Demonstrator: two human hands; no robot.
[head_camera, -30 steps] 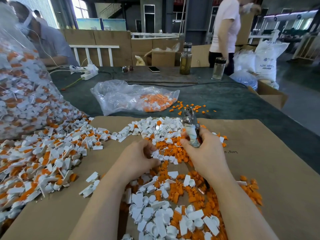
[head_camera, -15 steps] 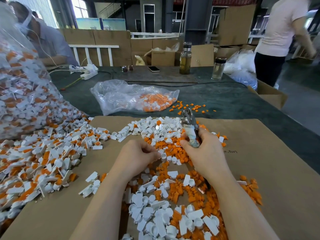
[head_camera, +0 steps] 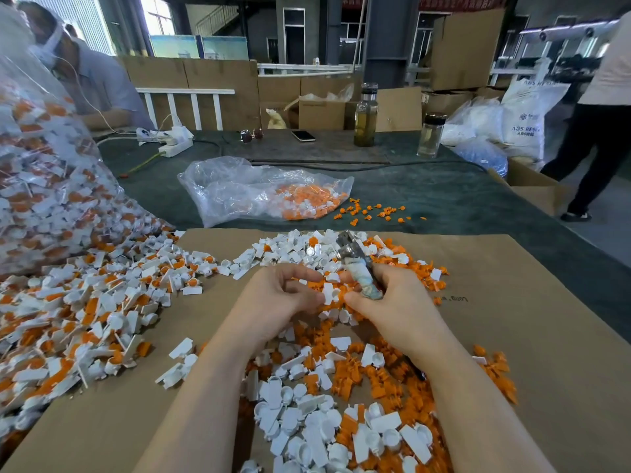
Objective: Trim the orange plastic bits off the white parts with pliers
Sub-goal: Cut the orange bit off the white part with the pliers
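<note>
My right hand (head_camera: 396,312) grips the pliers (head_camera: 358,264) by their taped handles, jaws pointing away from me over the pile. My left hand (head_camera: 276,302) pinches a small white part (head_camera: 328,292) between thumb and fingers, just left of the pliers' handles. Both hands hover over a heap of orange bits (head_camera: 382,380) and trimmed white parts (head_camera: 307,425) on brown cardboard (head_camera: 512,336). Untrimmed white-and-orange parts (head_camera: 85,312) lie spread on the left.
A big clear bag of untrimmed parts (head_camera: 44,186) looms at the left. A smaller bag with orange scraps (head_camera: 266,192) lies beyond the cardboard. Two bottles (head_camera: 365,114), a phone (head_camera: 303,135) and a power strip (head_camera: 170,141) sit farther back. One person sits far left, another stands at right.
My left hand has shifted right and opened its fingers a little, bringing the white part up to my right thumb. The person standing in the back walked to the right.
</note>
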